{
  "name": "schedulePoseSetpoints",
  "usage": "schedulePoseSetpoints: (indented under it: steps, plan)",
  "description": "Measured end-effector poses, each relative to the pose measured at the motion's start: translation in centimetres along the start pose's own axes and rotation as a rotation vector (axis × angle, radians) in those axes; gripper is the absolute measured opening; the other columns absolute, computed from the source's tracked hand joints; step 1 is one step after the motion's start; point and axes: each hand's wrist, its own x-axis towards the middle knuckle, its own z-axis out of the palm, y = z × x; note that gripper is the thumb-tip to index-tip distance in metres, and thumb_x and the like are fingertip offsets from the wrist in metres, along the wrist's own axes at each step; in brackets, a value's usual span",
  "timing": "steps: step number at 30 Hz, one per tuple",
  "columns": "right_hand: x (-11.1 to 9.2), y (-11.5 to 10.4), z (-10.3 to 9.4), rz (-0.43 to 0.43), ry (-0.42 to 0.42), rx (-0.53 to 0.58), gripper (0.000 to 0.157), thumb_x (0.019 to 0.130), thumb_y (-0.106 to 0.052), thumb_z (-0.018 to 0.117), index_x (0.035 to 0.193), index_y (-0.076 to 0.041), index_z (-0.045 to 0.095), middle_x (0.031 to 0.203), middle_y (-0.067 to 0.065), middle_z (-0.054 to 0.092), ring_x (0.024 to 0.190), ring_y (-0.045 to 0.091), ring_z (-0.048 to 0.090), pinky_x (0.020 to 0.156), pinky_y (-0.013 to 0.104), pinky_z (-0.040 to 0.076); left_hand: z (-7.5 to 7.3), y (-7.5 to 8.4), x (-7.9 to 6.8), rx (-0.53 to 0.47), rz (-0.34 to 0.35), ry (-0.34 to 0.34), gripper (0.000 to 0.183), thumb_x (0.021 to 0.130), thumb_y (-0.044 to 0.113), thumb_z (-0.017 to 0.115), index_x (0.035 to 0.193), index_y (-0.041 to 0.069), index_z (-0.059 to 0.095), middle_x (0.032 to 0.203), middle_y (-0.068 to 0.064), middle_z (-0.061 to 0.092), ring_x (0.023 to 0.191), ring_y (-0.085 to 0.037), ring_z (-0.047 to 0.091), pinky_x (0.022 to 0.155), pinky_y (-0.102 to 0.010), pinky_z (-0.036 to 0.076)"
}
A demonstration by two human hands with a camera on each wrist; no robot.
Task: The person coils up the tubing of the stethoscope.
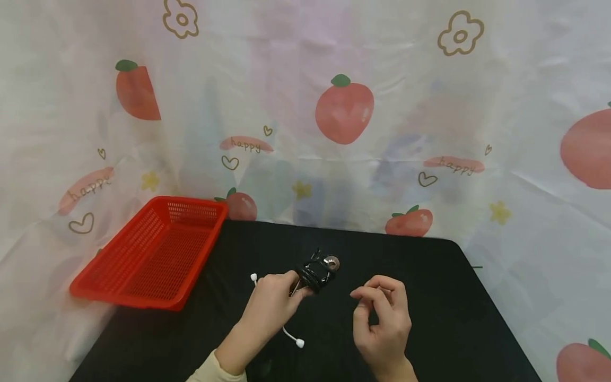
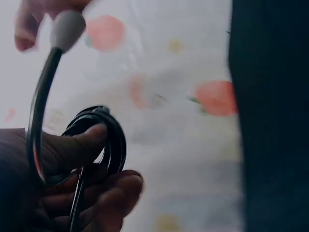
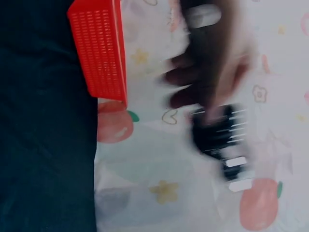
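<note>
A stethoscope [image 1: 312, 276] with its black tubing wound into a coil is held above the black table by my left hand [image 1: 269, 302]. In the left wrist view, the thumb and fingers pinch the coil [image 2: 118, 140] beside a metal ear tube. One white ear tip [image 1: 299, 343] hangs below the hand, and the other juts out behind it. The round metal chest piece [image 1: 331, 262] points away on the far side of the coil. My right hand [image 1: 386, 323] hovers to the right, fingers loosely bent, apart from the stethoscope and holding nothing. The right wrist view is blurred.
A red perforated plastic basket [image 1: 167, 254] stands at the left of the black table [image 1: 444, 329]. Behind and around the table hangs a pale curtain [image 1: 286, 175] printed with fruit, flowers and hearts.
</note>
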Motion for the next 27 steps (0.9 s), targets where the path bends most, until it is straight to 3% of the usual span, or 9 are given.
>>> schedulePoseSetpoints:
  steps: [3, 7, 11, 16, 21, 24, 27]
  plan:
    - [-0.3, 0.4, -0.3, 0.051, -0.024, -0.006, 0.021, 0.08, 0.011, 0.051, 0.076, -0.002, 0.068, 0.089, 0.021, 0.053, 0.064, 0.008, 0.043, 0.056, 0.021, 0.037, 3.4, -2.8, 0.4, 0.094, -0.013, -0.069, 0.041, 0.078, 0.038, 0.089, 0.06, 0.019, 0.058, 0.05, 0.015, 0.035, 0.046, -0.002, 0.032, 0.044, -0.021, 0.027]
    - [-1.4, 0.9, -0.6, 0.14, -0.1, -0.032, 0.025, 0.08, 0.015, 0.055, 0.08, -0.006, 0.069, 0.096, 0.018, 0.056, 0.067, 0.006, 0.045, 0.06, 0.019, 0.038, 8.3, -5.9, -0.5, 0.209, -0.007, -0.131, 0.053, 0.079, 0.05, 0.086, 0.051, 0.022, 0.051, 0.046, 0.015, 0.031, 0.047, -0.005, 0.033, 0.047, -0.023, 0.03]
    - [-2.4, 1.4, -0.8, 0.203, -0.156, -0.073, 0.029, 0.082, 0.015, 0.058, 0.084, -0.012, 0.07, 0.101, 0.012, 0.058, 0.067, 0.002, 0.045, 0.061, 0.016, 0.039, 11.1, -7.5, -2.0, 0.253, -0.006, -0.147, 0.052, 0.078, 0.05, 0.086, 0.055, 0.023, 0.048, 0.048, 0.014, 0.036, 0.053, -0.008, 0.034, 0.06, -0.028, 0.031]
    - [-2.9, 2.1, -1.0, 0.267, -0.213, -0.107, 0.031, 0.086, 0.014, 0.06, 0.088, -0.015, 0.072, 0.104, 0.008, 0.059, 0.067, 0.002, 0.045, 0.062, 0.016, 0.039, 11.6, -7.9, -2.5, 0.283, -0.032, -0.155, 0.052, 0.08, 0.051, 0.085, 0.06, 0.022, 0.047, 0.059, 0.009, 0.042, 0.064, -0.014, 0.041, 0.064, -0.031, 0.032]
    - [-3.2, 2.9, -1.0, 0.333, -0.298, -0.134, 0.031, 0.087, 0.012, 0.061, 0.089, -0.017, 0.071, 0.104, 0.004, 0.061, 0.067, 0.006, 0.047, 0.062, 0.014, 0.04, 10.9, -7.9, -2.1, 0.301, -0.064, -0.287, 0.052, 0.079, 0.061, 0.079, 0.065, 0.022, 0.048, 0.071, 0.006, 0.043, 0.073, -0.016, 0.044, 0.067, -0.034, 0.035]
    - [-3.2, 3.5, -1.1, 0.316, -0.343, -0.164, 0.029, 0.086, 0.009, 0.062, 0.088, -0.018, 0.07, 0.101, 0.0, 0.062, 0.065, 0.008, 0.049, 0.06, 0.014, 0.04, 10.1, -8.3, -1.7, 0.289, -0.065, -0.363, 0.053, 0.077, 0.067, 0.077, 0.068, 0.023, 0.049, 0.074, 0.007, 0.043, 0.073, -0.015, 0.043, 0.068, -0.034, 0.035]
    - [-2.6, 4.6, -1.3, 0.265, -0.385, -0.205, 0.027, 0.085, 0.006, 0.063, 0.087, -0.02, 0.07, 0.097, -0.004, 0.063, 0.062, 0.004, 0.045, 0.055, 0.014, 0.037, 8.7, -8.9, -0.6, 0.305, -0.025, -0.373, 0.054, 0.077, 0.069, 0.077, 0.068, 0.023, 0.05, 0.074, 0.008, 0.044, 0.071, -0.014, 0.043, 0.067, -0.033, 0.035]
